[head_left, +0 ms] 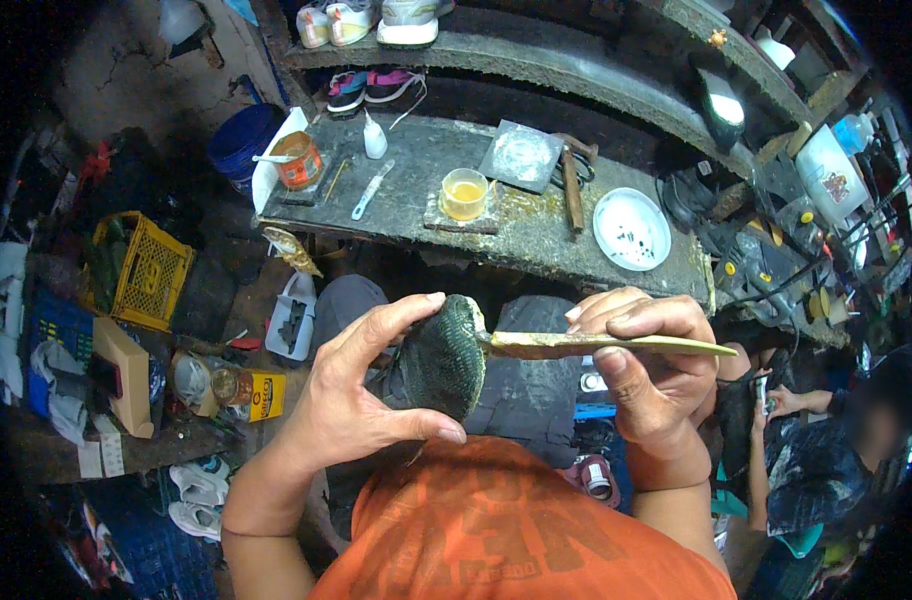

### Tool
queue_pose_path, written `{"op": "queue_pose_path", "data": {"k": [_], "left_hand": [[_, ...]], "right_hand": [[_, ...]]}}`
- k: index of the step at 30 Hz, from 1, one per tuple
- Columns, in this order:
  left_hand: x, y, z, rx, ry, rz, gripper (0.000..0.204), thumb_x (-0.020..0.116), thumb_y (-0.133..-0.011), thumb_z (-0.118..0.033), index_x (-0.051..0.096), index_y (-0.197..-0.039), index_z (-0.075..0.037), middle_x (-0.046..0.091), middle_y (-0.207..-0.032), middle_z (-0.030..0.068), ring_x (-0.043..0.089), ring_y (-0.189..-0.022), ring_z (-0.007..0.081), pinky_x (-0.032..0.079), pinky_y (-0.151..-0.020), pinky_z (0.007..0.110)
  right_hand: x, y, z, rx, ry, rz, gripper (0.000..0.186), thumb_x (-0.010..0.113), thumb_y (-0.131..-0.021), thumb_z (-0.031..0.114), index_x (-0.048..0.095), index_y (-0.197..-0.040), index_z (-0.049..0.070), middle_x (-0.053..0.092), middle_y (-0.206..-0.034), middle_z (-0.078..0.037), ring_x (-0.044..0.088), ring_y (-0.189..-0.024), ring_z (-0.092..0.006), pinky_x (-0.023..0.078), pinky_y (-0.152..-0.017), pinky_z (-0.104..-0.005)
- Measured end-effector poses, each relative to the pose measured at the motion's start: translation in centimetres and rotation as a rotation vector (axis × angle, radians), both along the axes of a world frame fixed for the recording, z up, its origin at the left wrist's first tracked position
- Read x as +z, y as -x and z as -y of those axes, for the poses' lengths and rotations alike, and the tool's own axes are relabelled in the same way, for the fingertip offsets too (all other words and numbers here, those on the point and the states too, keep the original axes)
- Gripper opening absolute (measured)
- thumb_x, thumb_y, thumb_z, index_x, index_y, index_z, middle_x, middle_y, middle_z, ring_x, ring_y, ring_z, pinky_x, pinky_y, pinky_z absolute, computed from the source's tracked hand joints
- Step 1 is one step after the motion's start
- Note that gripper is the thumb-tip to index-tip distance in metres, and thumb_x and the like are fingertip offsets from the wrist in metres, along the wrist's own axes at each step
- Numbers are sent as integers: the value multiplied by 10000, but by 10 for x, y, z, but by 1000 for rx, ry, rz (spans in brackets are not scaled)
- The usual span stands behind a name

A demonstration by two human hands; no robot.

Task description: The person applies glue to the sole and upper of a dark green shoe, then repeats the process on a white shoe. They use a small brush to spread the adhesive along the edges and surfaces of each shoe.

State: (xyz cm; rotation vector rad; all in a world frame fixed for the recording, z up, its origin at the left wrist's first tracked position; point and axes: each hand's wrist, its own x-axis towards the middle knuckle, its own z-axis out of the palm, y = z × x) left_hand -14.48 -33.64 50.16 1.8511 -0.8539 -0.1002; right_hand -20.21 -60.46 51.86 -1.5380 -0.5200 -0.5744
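Observation:
Above my lap, my left hand point(361, 385) grips a dark mesh shoe point(441, 365) between thumb and fingers, its pale sole edge turned to the right. A long, flat, glue-stained brush point(546, 346) lies pinched in the fingers of my right hand point(651, 360). Its left tip meets the pale edge of the shoe, and its yellowish end points right. On the bench beyond my hands stands a clear cup of amber liquid point(464, 194).
The workbench point(416, 215) carries an orange can point(298, 162), a white bottle point(375, 137), a knife point(373, 190), a hammer point(573, 190) and a white dish point(632, 229). Shoes line the shelf above. A yellow crate point(148, 270) stands left; another person point(816, 460) sits at right.

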Motion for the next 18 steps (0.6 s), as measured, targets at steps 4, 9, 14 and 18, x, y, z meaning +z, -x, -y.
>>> {"op": "queue_pose_path", "data": {"k": [4, 9, 14, 18], "left_hand": [[-2, -1, 1, -4, 9, 5, 984, 981, -574, -362, 548, -1397, -41, 635, -1324, 151, 619, -1228, 269, 472, -1067, 389], [-7, -1, 3, -4, 45, -41, 997, 976, -588, -368, 530, -1415, -35, 628, -1336, 151, 608, -1243, 258, 463, -1078, 390], [-12, -2, 5, 9, 98, -68, 1026, 976, -587, -389, 510, -1435, -47, 606, -1357, 138, 594, -1249, 245, 466, -1068, 388], [-16, 3, 10, 4, 221, -283, 1038, 971, -602, -410, 487, -1455, -71, 586, -1362, 98, 586, -1235, 220, 478, -1043, 384]], "right_hand": [[-3, -2, 2, 8, 48, 50, 265, 754, -851, -46, 601, -1068, -25, 701, -922, -175, 697, -874, -278, 571, -822, -412], [-6, -4, 2, 9, 68, 92, 299, 773, -838, -35, 611, -1087, 5, 720, -920, -164, 713, -863, -290, 573, -839, -449], [-9, -5, -2, 2, 61, 150, 290, 771, -845, -26, 617, -1086, 23, 730, -924, -167, 729, -863, -306, 571, -837, -461], [-10, -5, -1, 13, 120, 174, 325, 766, -849, -25, 600, -1121, 37, 739, -927, -164, 734, -874, -309, 568, -840, -468]]}}
